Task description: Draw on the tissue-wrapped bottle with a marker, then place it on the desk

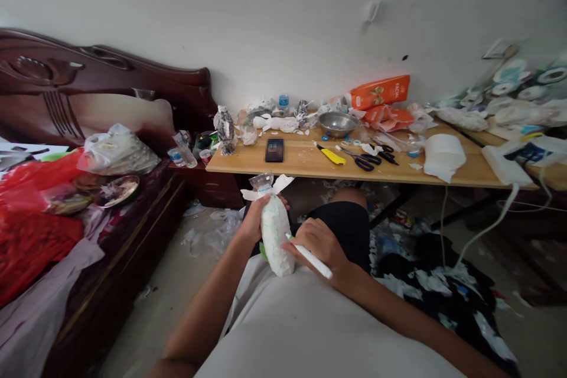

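My left hand is closed around a plastic bottle that is covered in white paper pulp, held upright above my lap. Loose white tissue sticks out at the bottle's neck. My right hand grips a white brush or pen-like stick, its green-tipped end touching the bottle's side. Both hands are below the front edge of a wooden table.
On the table lie a dark phone, a yellow utility knife, scissors, a metal bowl, a tissue roll, orange packets and paper-covered bottles. A bed with bags stands left. Paper scraps litter the floor.
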`<state>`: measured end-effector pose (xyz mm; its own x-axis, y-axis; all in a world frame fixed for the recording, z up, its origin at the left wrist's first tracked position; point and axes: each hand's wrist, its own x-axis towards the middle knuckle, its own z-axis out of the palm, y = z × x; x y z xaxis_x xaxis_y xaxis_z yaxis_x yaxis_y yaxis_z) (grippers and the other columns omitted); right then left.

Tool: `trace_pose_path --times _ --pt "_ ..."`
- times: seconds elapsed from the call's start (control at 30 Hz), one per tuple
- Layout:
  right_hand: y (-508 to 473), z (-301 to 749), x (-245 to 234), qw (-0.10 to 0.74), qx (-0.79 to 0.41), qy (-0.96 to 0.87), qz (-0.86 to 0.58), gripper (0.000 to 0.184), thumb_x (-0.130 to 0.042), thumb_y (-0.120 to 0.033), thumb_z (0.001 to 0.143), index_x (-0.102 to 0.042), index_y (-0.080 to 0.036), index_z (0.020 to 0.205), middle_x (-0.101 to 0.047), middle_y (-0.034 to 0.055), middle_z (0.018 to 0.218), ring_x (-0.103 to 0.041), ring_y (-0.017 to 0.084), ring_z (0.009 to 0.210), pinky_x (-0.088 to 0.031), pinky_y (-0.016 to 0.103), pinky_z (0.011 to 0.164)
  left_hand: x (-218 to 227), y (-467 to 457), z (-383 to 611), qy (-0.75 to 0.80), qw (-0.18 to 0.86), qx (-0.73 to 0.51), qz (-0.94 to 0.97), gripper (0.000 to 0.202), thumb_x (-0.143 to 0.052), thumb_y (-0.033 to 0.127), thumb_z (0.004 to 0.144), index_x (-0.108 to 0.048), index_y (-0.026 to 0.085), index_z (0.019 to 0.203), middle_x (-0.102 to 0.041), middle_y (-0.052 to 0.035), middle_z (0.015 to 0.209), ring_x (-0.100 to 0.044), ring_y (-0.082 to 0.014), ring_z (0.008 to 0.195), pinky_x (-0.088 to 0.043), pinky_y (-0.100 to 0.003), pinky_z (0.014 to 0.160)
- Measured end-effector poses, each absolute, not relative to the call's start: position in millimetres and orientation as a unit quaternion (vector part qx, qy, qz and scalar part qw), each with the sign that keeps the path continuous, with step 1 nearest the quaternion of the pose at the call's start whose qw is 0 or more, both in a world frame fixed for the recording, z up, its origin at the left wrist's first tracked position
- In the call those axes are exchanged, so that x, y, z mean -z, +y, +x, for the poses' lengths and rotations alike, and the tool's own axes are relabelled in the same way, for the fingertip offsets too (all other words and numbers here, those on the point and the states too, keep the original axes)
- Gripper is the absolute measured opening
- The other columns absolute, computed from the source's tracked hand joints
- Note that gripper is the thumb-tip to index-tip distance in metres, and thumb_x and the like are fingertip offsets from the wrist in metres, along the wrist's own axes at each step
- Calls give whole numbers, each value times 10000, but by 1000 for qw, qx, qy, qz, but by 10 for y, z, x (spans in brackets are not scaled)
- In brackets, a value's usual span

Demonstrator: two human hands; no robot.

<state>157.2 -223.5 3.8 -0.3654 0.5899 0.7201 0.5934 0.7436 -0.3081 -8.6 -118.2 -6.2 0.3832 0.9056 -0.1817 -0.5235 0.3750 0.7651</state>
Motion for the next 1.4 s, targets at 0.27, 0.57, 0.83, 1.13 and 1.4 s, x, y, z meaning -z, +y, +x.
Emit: trace_pose_path --times 0.27,0.57,0.83,1.13,1.4 --pt "-2243 1566 -19 421 -53 -838 -343 165 -583 -189 1013 -528 -228 862 -658 -8 779 -603 157 757 -427 357 743 133 -1123 -108 256 781 -475 313 401 -765 497 660 -728 147 854 -735 -56 784 -737 -261 859 -564 -357 905" --pt "-2182 1539 -133 422 -12 -836 -351 127 -647 -245 986 -594 -220 873 -685 -18 811 -643 181 970 -371 427 992 212 -1006 -127 312 774 -468 292 392 -759 485 757 -751 126 914 -742 -34 742 -654 -152 619 -536 -252 643" --pt "-2197 1522 -65 417 -1 -820 -391 120 -626 -183 957 -584 -216 850 -652 -15 795 -626 187 930 -359 423 1015 162 -1062 -119 336 766 -467 286 496 -727 538 782 -734 142 1081 -789 -90 904 -738 -238 827 -570 -321 776" --pt "-2186 1372 21 338 78 -885 -311 113 -649 -225 944 -600 -224 842 -658 -2 827 -592 185 909 -353 470 1100 75 -1308 -34 336 742 -476 332 657 -857 637 663 -729 153 1088 -797 -107 992 -748 -262 853 -571 -315 737" --pt "-2247 1396 -6 398 71 -837 -369 150 -570 -83 867 -536 -224 829 -638 9 810 -622 202 906 -439 504 1077 42 -1367 -91 329 725 -498 344 519 -891 489 701 -755 115 1034 -793 -123 967 -717 -214 769 -566 -292 694"
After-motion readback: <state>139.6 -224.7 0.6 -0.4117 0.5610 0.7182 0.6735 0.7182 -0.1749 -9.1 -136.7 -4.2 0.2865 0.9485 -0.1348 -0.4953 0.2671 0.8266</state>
